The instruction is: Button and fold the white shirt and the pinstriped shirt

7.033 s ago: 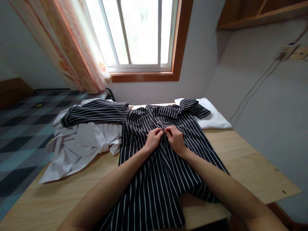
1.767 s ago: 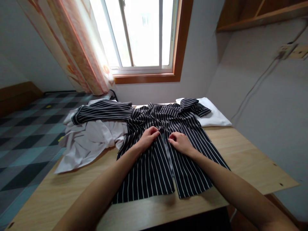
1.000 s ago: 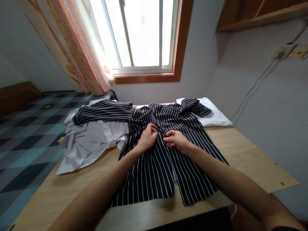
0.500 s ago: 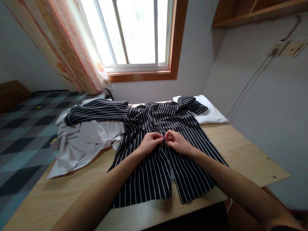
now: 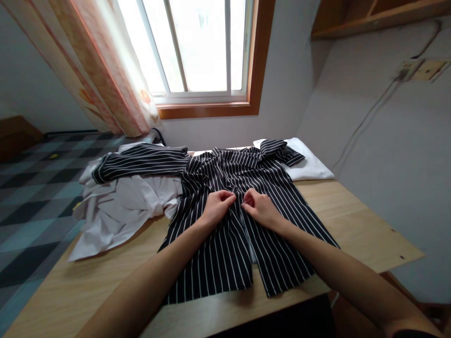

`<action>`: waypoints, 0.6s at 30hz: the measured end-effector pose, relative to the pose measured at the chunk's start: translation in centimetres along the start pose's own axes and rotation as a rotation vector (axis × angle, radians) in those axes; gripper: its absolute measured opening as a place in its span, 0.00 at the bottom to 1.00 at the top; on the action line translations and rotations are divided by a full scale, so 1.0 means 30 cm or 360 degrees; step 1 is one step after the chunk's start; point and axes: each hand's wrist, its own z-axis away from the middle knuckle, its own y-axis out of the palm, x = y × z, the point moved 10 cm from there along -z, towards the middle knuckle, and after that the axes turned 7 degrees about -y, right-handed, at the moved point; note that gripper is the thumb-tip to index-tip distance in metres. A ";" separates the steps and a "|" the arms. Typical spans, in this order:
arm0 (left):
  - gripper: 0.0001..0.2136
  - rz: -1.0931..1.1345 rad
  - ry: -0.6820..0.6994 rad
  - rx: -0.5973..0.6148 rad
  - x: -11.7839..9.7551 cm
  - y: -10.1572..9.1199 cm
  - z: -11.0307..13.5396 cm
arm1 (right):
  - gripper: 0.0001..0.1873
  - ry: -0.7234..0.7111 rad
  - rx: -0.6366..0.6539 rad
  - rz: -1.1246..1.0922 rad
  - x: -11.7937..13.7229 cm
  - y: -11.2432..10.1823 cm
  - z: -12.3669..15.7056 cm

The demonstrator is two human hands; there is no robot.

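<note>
A black shirt with white stripes (image 5: pixel 211 253) lies front up on the wooden table (image 5: pixel 355 234), its two front panels parted below my hands. My left hand (image 5: pixel 216 206) pinches the left front edge at mid-chest, fingers curled closed on the cloth. My right hand (image 5: pixel 257 209) pinches the right front edge just beside it, a small gap between the two hands. One sleeve stretches left over other clothes; the other is bunched at the far right.
A crumpled white garment (image 5: pixel 120 206) lies at the table's left, partly over the edge. A folded white garment (image 5: pixel 310 166) sits at the far right under the striped sleeve. Window, curtain (image 5: pixel 102 70) and wall stand behind; a checked floor lies left.
Half a second ago my hands met at the shirt's front opening; now they sit slightly apart and a little higher. The lower panels have spread a bit more.
</note>
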 end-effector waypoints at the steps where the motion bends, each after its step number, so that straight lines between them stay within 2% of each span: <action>1: 0.09 0.0011 -0.0003 -0.0071 0.000 -0.014 -0.001 | 0.04 0.0012 0.0027 0.0191 0.006 -0.004 0.010; 3: 0.09 0.0053 -0.0035 -0.0175 0.006 -0.034 -0.003 | 0.09 -0.0006 0.0104 0.0555 0.031 0.004 0.025; 5: 0.09 0.0119 -0.0069 -0.0198 0.012 -0.036 -0.002 | 0.10 -0.0028 0.0183 0.0766 0.056 0.029 0.032; 10: 0.10 0.0160 -0.0025 -0.0133 0.000 -0.012 0.011 | 0.06 0.0024 0.0229 0.0883 0.062 0.085 0.010; 13: 0.10 0.0137 -0.0027 -0.0140 0.005 -0.013 0.014 | 0.04 0.0028 0.0185 0.0815 0.036 0.080 -0.015; 15: 0.09 0.0145 -0.0049 -0.0139 0.014 -0.012 0.014 | 0.04 0.0064 0.0090 0.0678 0.002 0.047 -0.030; 18: 0.09 0.0135 -0.0066 -0.0076 0.018 0.005 0.018 | 0.09 0.0284 0.0003 0.0118 -0.091 0.008 -0.036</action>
